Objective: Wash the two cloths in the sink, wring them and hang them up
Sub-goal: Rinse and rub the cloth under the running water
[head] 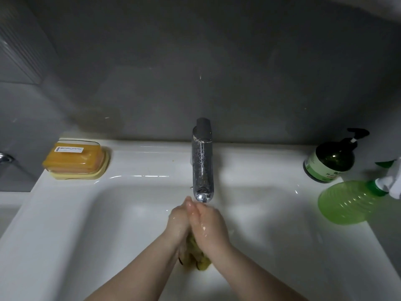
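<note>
A wet yellow cloth (196, 255) is bunched between my two hands over the white sink (121, 224), just below the chrome tap's spout (202, 170). My left hand (179, 222) and my right hand (209, 222) press together palm to palm around the cloth, which pokes out beneath the wrists. Most of the cloth is hidden by the hands. Both hands are wet. Only one cloth shows in this view.
A yellow soap box (76, 158) sits on the sink's back left ledge. On the right ledge stand a dark green pump bottle (331, 161) and a light green spray bottle (351, 203). A grey wall rises behind the tap.
</note>
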